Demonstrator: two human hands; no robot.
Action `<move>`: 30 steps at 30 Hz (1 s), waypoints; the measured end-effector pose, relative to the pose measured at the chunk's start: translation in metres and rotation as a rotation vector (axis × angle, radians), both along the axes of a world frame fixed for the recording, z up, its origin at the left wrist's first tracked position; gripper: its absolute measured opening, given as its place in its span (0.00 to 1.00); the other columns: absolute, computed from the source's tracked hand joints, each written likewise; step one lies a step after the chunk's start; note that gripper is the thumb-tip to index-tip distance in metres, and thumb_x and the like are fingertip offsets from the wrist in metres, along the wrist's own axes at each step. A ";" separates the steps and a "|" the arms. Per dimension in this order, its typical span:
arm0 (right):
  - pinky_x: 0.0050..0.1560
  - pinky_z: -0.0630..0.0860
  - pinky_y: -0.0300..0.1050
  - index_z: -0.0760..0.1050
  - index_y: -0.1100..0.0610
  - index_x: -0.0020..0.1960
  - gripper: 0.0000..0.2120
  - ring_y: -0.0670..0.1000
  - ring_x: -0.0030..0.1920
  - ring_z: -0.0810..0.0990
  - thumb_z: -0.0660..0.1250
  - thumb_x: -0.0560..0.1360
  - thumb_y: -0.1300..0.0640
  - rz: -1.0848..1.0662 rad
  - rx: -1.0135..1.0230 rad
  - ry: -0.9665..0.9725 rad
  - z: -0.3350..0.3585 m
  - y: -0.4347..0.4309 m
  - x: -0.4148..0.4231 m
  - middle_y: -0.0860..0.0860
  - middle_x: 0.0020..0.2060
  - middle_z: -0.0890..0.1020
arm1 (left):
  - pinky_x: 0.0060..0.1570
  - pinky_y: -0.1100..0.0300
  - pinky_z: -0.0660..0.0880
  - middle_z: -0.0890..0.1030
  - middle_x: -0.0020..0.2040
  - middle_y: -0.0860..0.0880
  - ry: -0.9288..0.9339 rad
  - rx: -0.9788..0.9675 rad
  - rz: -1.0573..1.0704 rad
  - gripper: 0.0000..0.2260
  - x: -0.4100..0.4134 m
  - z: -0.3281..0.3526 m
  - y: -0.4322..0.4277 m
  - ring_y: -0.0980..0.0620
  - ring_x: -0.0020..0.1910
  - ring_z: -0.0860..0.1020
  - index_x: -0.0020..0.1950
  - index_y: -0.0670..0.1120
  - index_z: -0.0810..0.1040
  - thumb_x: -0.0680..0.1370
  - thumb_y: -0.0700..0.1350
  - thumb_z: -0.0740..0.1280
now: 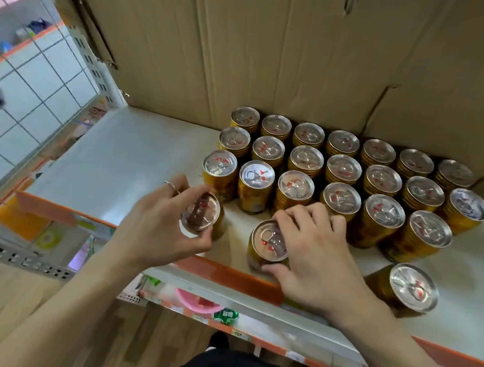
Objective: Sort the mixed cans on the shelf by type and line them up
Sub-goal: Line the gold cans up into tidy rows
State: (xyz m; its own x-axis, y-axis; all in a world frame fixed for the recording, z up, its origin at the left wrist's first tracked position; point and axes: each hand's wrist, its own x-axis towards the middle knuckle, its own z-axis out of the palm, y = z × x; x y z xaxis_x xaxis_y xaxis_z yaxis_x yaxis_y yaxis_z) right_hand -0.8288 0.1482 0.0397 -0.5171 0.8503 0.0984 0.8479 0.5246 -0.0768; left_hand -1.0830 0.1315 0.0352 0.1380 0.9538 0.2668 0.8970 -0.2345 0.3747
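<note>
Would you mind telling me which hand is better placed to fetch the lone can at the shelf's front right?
The right hand: it is closer to the lone can, though it grips another can.

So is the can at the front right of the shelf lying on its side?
No, that can stands upright on the shelf, its pull-tab lid facing up, apart from the rows behind it.

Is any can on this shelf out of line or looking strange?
Yes. One gold can with a silver pull-tab lid stands alone near the white shelf's front edge, right of both hands, outside the rows. The cardboard sheet behind is torn along its top. Nothing looks spilled.
</note>
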 end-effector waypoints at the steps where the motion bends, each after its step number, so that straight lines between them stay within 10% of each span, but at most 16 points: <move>1: 0.45 0.66 0.51 0.75 0.56 0.58 0.33 0.56 0.52 0.73 0.72 0.62 0.35 0.005 0.007 0.005 -0.001 0.003 -0.008 0.51 0.51 0.78 | 0.39 0.59 0.73 0.71 0.46 0.51 0.019 0.008 0.008 0.29 -0.006 0.000 0.003 0.47 0.37 0.74 0.63 0.47 0.80 0.66 0.60 0.66; 9: 0.56 0.65 0.53 0.72 0.51 0.68 0.36 0.55 0.64 0.69 0.74 0.66 0.36 -0.107 -0.074 0.149 0.001 0.023 -0.046 0.48 0.63 0.74 | 0.38 0.58 0.74 0.74 0.48 0.49 -0.054 0.029 0.002 0.28 -0.011 -0.012 0.027 0.47 0.38 0.76 0.60 0.44 0.80 0.68 0.61 0.66; 15: 0.61 0.68 0.53 0.68 0.50 0.71 0.39 0.55 0.65 0.67 0.75 0.66 0.38 -0.496 -0.081 0.245 0.002 -0.009 0.027 0.48 0.66 0.68 | 0.44 0.50 0.77 0.71 0.66 0.45 0.067 0.080 0.030 0.36 0.008 -0.023 0.011 0.41 0.62 0.70 0.67 0.47 0.74 0.69 0.70 0.67; 20: 0.57 0.66 0.38 0.64 0.53 0.73 0.36 0.52 0.62 0.73 0.76 0.71 0.48 -0.567 -0.153 0.365 -0.009 -0.017 0.024 0.51 0.65 0.66 | 0.54 0.43 0.75 0.71 0.66 0.39 0.045 0.104 0.019 0.32 0.032 -0.034 0.011 0.38 0.65 0.61 0.62 0.47 0.79 0.62 0.57 0.82; 30: 0.63 0.73 0.47 0.64 0.50 0.73 0.35 0.49 0.62 0.73 0.75 0.71 0.48 -0.350 -0.268 0.483 -0.010 -0.001 -0.010 0.47 0.63 0.68 | 0.57 0.39 0.72 0.69 0.67 0.40 -0.021 0.082 0.047 0.29 0.035 -0.035 0.008 0.38 0.65 0.61 0.62 0.47 0.78 0.65 0.55 0.80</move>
State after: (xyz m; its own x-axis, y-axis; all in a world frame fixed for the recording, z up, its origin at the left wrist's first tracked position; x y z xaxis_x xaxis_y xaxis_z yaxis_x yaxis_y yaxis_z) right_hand -0.8385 0.1476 0.0294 -0.1561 0.9877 0.0120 0.8024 0.1339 -0.5816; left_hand -1.0485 0.1399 0.0004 0.0873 0.9341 0.3463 0.8996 -0.2232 0.3753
